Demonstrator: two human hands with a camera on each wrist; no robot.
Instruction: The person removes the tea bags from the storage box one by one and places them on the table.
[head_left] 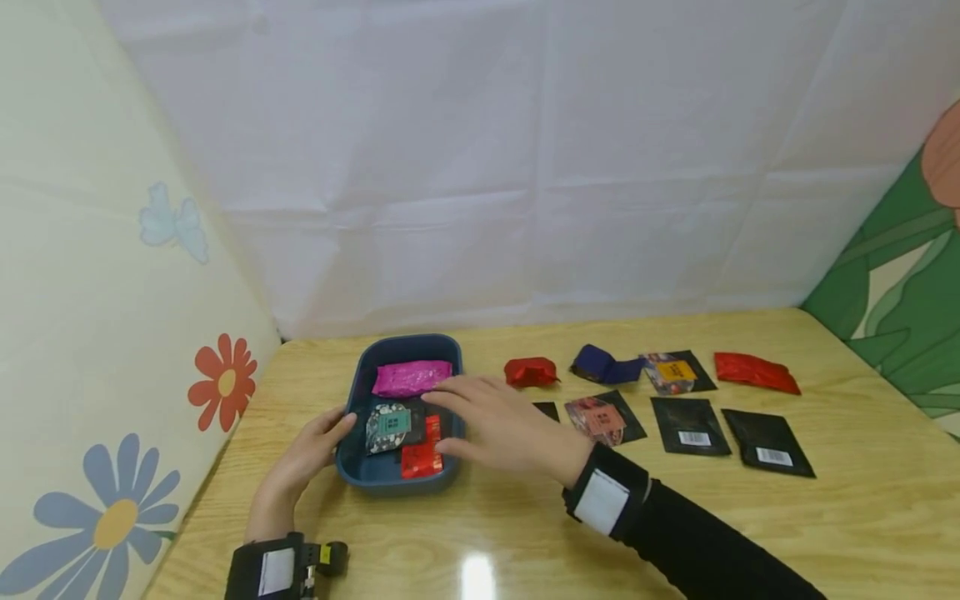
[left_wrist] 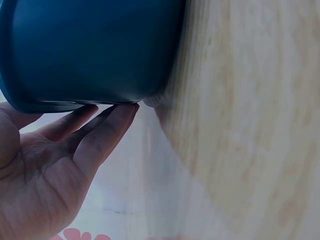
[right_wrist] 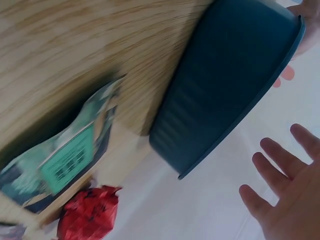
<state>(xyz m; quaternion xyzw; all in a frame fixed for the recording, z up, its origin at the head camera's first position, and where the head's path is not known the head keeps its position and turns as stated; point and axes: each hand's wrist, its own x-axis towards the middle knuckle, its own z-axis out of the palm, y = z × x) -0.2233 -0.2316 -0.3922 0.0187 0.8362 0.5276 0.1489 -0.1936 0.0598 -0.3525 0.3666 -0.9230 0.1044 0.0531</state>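
A dark blue plastic bin (head_left: 393, 483) stands on the table with a pink packet (head_left: 411, 378), a black sachet with a green label (head_left: 392, 427) and a red packet (head_left: 422, 454) inside. My left hand (head_left: 311, 450) holds the bin's left wall, its thumb at the rim and its fingers (left_wrist: 102, 137) against the outside. Over the right rim hovers my right hand (head_left: 502, 421), fingers spread and nothing held. Beside the bin, a sachet with a green barcode label (right_wrist: 67, 157) lies largely hidden beneath that hand in the head view.
Right of the bin lie a red wrapped packet (head_left: 531, 372), a purple packet (head_left: 600, 365), a sachet with an orange label (head_left: 675, 372), a flat red packet (head_left: 756, 372), a pink-labelled sachet (head_left: 603, 418) and two black sachets (head_left: 690, 425). White cloth (head_left: 540, 167) hangs behind.
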